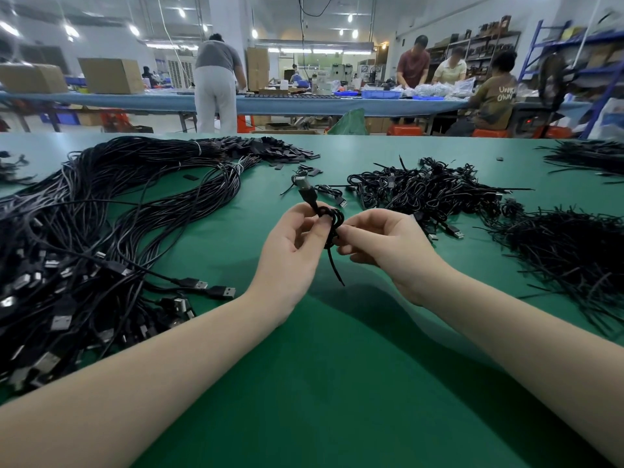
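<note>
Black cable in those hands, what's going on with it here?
A person is bundling a coiled cable above the green table. The left hand and right hand pinch the coil from either side; its USB plug sticks up and a thin tie end hangs below. Loose long cables lie heaped to the left, small coiled bundles are piled behind on the right, and spare ties lie far right.

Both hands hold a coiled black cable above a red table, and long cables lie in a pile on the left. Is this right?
Not quite: the head view shows a green table, not red. The left hand and right hand hold the coiled cable above it, with long cables piled on the left.
</note>
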Tool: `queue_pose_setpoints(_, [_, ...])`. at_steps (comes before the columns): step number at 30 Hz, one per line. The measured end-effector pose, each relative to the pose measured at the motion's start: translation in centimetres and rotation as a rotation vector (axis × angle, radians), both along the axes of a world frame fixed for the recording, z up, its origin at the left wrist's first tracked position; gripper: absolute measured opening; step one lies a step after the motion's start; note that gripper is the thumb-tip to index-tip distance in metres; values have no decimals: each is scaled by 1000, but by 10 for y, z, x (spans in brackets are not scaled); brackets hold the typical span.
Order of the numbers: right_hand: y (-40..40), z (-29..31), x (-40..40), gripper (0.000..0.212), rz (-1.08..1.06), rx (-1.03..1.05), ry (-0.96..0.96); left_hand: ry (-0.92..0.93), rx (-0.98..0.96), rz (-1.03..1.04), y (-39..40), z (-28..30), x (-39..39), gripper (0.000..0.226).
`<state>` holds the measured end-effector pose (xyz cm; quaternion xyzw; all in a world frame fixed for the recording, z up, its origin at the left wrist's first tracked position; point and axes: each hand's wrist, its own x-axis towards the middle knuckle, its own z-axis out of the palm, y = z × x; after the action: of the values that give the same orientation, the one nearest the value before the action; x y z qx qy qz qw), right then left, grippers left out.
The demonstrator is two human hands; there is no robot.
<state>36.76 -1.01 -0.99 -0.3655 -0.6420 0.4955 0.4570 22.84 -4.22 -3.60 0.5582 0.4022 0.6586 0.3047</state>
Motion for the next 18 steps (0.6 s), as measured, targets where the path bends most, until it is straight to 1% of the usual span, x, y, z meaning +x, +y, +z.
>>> queue_pose_setpoints(3, [1, -2, 3, 9, -98, 362, -217, -9, -32, 16, 0, -1, 0, 10])
queue_pose_setpoints(6, [0, -1, 6, 8, -114, 705, -359, -10, -99, 58, 0, 0, 0, 3])
queue_pose_setpoints(8, [0, 0, 9, 7, -82, 918, -478, -35, -170, 52, 0, 1, 0, 10])
queue_pose_setpoints(11, [1, 0, 13, 8, -38, 1173, -642, -85, -294, 7, 0, 6, -1, 25])
queue_pose_setpoints(14, [1, 0, 14, 11, -77, 1464, -768, -210, -414, -96, 1, 12, -4, 37])
queue_pose_setpoints(15, [1, -1, 14, 12, -101, 1535, -781, -236, -439, -135, 1, 13, -5, 37])
queue_pose_setpoints(16, [2, -2, 13, 11, -120, 1562, -772, -241, -449, -172, 0, 15, -6, 34])
queue_pose_setpoints(18, [0, -4, 11, 9, -139, 1483, -690, -223, -414, -201, -4, 16, -7, 21])
